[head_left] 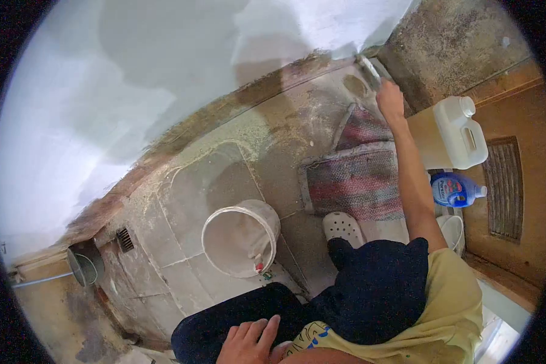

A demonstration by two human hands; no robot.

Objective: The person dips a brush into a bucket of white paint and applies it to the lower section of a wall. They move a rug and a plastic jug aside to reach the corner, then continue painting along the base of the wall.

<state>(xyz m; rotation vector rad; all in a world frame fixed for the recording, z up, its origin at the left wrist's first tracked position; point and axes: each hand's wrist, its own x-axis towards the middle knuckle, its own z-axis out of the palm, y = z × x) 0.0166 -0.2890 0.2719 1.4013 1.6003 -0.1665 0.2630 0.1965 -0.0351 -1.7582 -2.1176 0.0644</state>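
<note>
My right hand [390, 100] is stretched out to the upper right, its fingers wrapped round the handle of a brush [368, 67]. The brush's far end touches the bottom of the white wall [182, 67], near the corner. On my dark-clothed knee rests my left hand [249, 341], fingers spread and holding nothing. A white bucket [272, 224] stands on the tiled floor in front of my knees, with pale residue inside and a small red item [259, 267] at its inner edge.
A striped woven mat [352, 182] lies beyond my white clog [341, 226]. At right are a large jug [449, 133], a blue bottle [455, 190] and a wooden door [497, 230]. A dark pail [85, 266] and floor drain [124, 239] are at left.
</note>
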